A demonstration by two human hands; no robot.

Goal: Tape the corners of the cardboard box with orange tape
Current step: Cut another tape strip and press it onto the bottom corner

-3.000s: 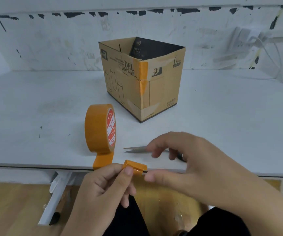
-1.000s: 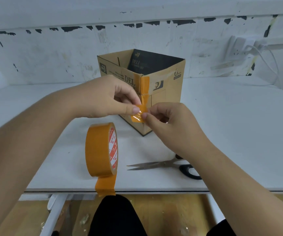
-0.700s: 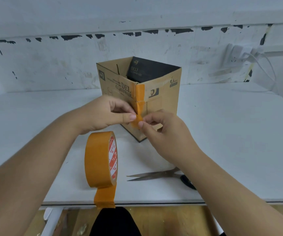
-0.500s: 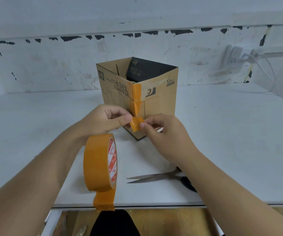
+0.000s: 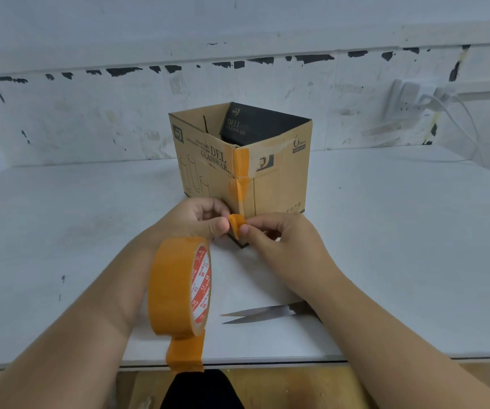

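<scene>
While both hands (image 5: 237,228) pinch a tape piece (image 5: 235,225), the box (image 5: 237,160) corner stands just behind.

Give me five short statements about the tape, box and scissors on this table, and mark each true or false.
1. Both hands pinch a small orange tape piece at the cardboard box's near corner. True.
2. The tape roll lies flat. False: it stands on edge, its loose end hanging over the table edge.
3. The scissors are in the right hand. False: they lie on the table.
4. The box's near corner already carries orange tape on its upper part. True.
5. The left hand holds the roll. False: its grip is on the tape piece.
</scene>
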